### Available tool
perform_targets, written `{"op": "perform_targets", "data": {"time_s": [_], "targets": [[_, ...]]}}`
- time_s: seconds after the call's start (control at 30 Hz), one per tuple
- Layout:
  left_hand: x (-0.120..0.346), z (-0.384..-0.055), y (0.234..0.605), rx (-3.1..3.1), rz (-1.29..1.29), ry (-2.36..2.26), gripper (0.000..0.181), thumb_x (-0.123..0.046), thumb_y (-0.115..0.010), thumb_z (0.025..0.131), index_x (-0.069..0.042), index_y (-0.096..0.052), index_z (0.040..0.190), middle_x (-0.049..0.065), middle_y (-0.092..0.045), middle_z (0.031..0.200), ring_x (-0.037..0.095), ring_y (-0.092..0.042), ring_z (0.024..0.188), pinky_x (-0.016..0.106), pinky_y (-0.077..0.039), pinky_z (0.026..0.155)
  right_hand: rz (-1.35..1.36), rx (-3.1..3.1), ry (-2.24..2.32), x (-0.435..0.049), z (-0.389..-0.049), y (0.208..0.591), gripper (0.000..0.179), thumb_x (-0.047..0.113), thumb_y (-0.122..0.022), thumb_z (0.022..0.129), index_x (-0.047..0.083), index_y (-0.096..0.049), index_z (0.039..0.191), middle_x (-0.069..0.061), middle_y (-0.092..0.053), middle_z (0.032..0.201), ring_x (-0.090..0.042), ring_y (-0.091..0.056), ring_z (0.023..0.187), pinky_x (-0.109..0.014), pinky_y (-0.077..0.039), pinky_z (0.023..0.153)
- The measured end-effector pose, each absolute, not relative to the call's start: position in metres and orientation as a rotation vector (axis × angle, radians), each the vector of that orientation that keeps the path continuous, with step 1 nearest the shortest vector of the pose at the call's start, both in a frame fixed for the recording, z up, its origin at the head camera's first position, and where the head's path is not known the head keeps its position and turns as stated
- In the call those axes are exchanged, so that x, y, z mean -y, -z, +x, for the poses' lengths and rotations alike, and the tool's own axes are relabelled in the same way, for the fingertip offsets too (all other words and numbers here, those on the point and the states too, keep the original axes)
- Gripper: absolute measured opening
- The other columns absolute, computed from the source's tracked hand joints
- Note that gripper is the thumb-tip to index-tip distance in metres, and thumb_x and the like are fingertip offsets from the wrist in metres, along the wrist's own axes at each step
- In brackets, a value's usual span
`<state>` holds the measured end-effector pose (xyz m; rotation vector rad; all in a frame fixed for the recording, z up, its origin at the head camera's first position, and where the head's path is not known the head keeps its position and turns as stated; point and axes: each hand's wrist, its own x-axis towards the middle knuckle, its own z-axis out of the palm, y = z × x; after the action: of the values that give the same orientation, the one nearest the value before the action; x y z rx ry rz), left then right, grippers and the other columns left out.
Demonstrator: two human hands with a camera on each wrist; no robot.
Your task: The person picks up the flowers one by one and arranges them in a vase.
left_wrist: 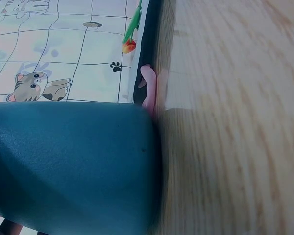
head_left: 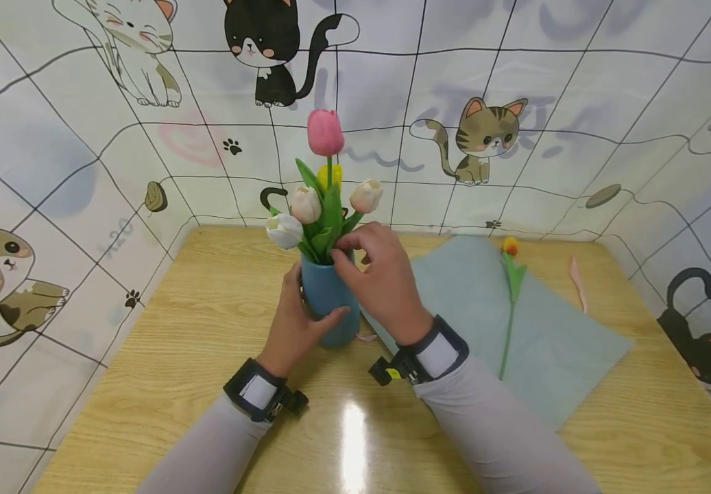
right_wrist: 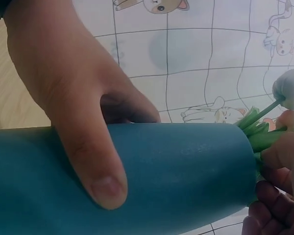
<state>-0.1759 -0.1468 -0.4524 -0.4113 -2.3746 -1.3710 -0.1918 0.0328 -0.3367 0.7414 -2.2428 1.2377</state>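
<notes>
A blue vase [head_left: 323, 291] stands on the table, holding a tall pink tulip [head_left: 326, 132], a yellow tulip [head_left: 329, 175], a white tulip [head_left: 284, 230] and pale pink-white tulips [head_left: 366, 196]. My left hand [head_left: 293, 329] grips the vase's side, its thumb [right_wrist: 108, 188] across the front in the right wrist view. At the vase's mouth, my right hand [head_left: 386, 285] pinches a green tulip stem among the leaves between thumb and fingers. Which flower that stem belongs to, I cannot tell. In the left wrist view the vase [left_wrist: 78, 161] fills the lower left.
Right of the vase lies a sheet of blue-grey wrapping paper [head_left: 454, 295] with an orange-red tulip [head_left: 509, 245] on it. One pink ribbon strip [head_left: 577, 285] lies near the paper's right side, another [head_left: 366, 337] beside the vase's base. Cat-print cloth [head_left: 380, 89] surrounds the wooden table [head_left: 207, 295].
</notes>
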Motion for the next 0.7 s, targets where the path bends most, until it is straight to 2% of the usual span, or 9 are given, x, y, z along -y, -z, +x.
{"op": "perform_targets", "data": {"time_s": [0.2,0.7], "targets": [[0.146,-0.174,0.451,2.382,-0.39,1.371,0.106,-0.027,-0.09,0.083,-0.015,-0.02,0.162,0.015,-0.041,0.153,0.034,-0.049,0.139,0.06,-0.045,0.114,0.72,2.249,-1.234,-0.034,-0.193,0.342,0.007,0.012,-0.073,0.094,0.007,-0.075,0.099,-0.006,-0.07,0.1,-0.021,-0.058,0.097,-0.035,-0.051,0.073],[0.147,-0.175,0.452,2.389,-0.381,1.385,0.105,-0.031,-0.089,0.083,-0.016,-0.02,0.162,0.014,-0.041,0.153,0.034,-0.049,0.14,0.062,-0.044,0.114,0.7,2.212,-1.294,-0.042,-0.19,0.353,0.009,0.011,-0.074,0.094,0.005,-0.074,0.1,-0.009,-0.071,0.103,-0.022,-0.062,0.098,-0.04,-0.055,0.074]]}}
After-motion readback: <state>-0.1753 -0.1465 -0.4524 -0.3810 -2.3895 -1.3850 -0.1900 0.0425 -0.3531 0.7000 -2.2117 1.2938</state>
